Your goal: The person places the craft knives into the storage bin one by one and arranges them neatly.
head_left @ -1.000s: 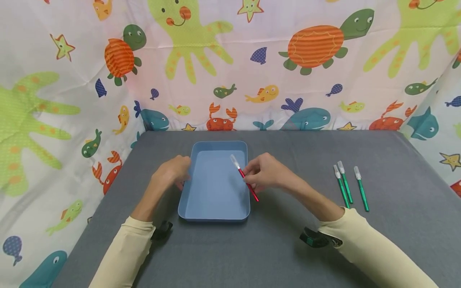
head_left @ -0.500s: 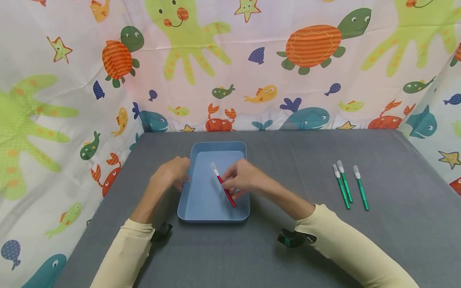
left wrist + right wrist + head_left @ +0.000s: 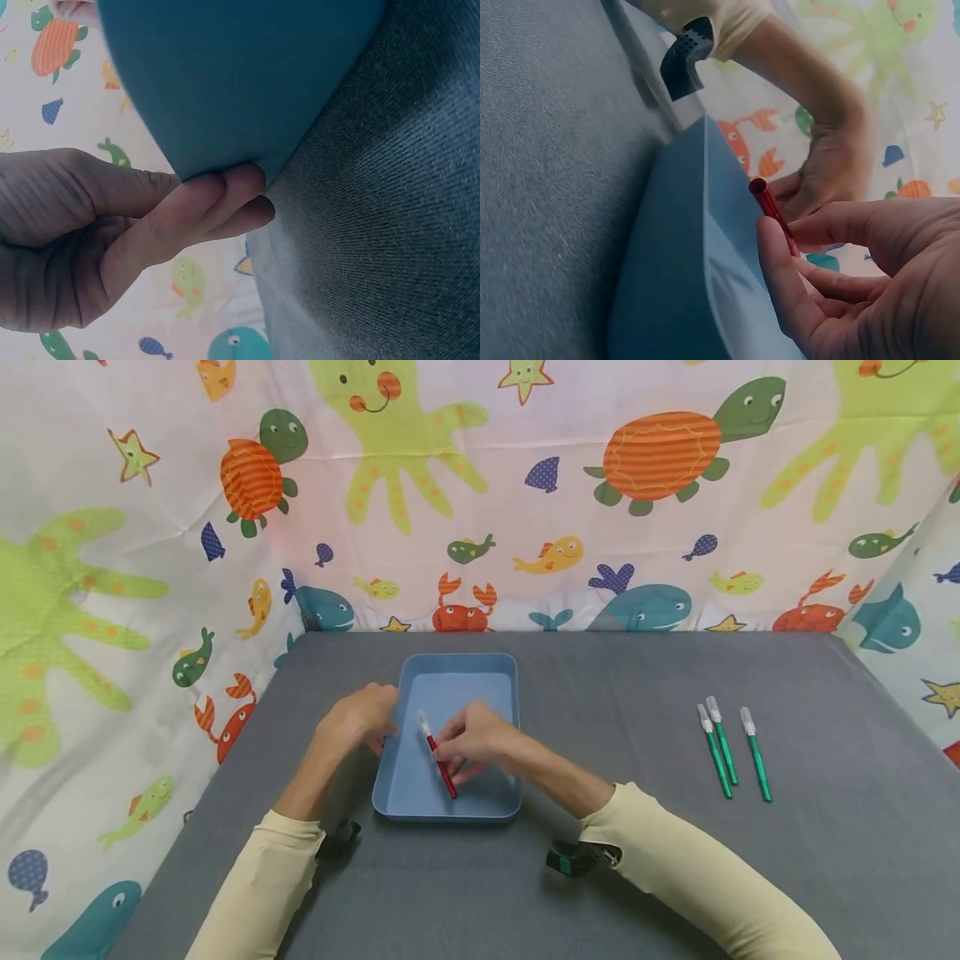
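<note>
A blue rectangular tray lies on the grey cloth. At its left side my left hand pinches the rim, thumb on one face of the wall and fingers on the other in the left wrist view. Over the tray's interior, my right hand holds a red craft knife between thumb and fingertips. The knife slants, its clear cap pointing away and left, its handle end toward me. In the right wrist view the round red handle end sticks out past the fingers, above the tray wall.
Three green craft knives with clear caps lie to the right on the cloth: a close pair, left and right, and another slightly apart. A curtain printed with sea animals hangs behind the table.
My right hand has carried the red craft knife leftward, from the tray's right rim to over its middle-left interior. The left hand stays at the tray's left rim.
</note>
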`<state>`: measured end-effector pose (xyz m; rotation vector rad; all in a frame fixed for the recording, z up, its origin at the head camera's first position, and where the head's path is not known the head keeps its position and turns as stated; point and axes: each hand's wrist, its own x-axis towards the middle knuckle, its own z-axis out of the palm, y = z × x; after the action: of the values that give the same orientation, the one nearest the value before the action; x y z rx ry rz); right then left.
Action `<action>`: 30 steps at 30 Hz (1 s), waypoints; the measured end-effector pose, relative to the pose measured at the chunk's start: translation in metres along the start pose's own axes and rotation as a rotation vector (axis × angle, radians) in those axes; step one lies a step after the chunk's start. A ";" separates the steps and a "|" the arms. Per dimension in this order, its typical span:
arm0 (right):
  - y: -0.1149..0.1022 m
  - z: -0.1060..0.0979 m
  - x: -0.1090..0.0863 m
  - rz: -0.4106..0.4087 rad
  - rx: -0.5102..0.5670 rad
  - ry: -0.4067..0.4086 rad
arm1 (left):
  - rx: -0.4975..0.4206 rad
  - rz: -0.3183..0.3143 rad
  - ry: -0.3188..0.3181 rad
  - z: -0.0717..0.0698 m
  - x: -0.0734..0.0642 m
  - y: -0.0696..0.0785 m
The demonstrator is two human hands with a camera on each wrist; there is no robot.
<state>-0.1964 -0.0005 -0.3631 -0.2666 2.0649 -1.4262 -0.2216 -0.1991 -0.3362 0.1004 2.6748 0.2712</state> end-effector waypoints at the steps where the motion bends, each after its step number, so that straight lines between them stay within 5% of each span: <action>1: 0.000 0.001 0.001 0.010 0.008 -0.003 | 0.000 0.001 -0.004 0.000 0.000 0.000; 30: 0.007 0.042 0.026 0.057 0.188 -0.044 | 0.003 0.040 -0.049 -0.005 0.003 -0.003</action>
<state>-0.1918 -0.0427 -0.3890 -0.1588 1.8735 -1.5528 -0.2261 -0.2027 -0.3336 0.1600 2.6273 0.2739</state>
